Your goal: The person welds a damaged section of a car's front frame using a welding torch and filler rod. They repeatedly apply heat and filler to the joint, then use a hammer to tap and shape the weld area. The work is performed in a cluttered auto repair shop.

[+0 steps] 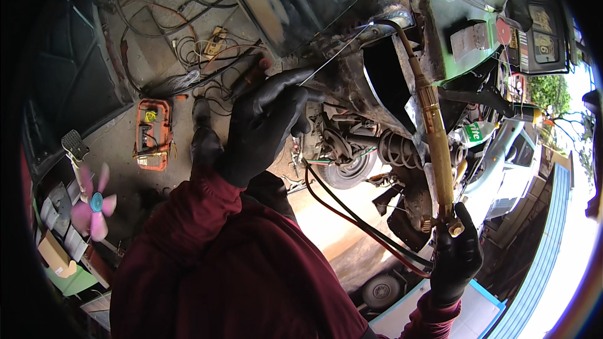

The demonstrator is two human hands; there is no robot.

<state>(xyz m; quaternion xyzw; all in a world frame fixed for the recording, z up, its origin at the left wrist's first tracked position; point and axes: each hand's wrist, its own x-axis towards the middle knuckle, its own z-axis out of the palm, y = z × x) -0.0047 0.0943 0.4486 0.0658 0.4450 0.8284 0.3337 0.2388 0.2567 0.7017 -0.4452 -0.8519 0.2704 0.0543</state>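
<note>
My left hand point(269, 127), in a black glove, pinches a thin filler rod point(338, 54) that slants up and right to the metal of a car body point(392, 6). My right hand point(457, 254), gloved too, grips the valve end of a brass gas welding torch point(434, 135). The torch points up and away from me, and its bent neck point(397, 27) curves left so that the nozzle is close to the rod's far end. I cannot make out a flame. Red and dark hoses point(361, 223) loop from below the torch handle to the left.
Below the bodywork are a coil spring point(402, 150) and a wheel point(348, 174). An orange toolbox point(153, 135) and tangled cables point(182, 31) lie on the floor at left, near a pink fan point(94, 204). A plastic bottle point(475, 133) is right of the torch.
</note>
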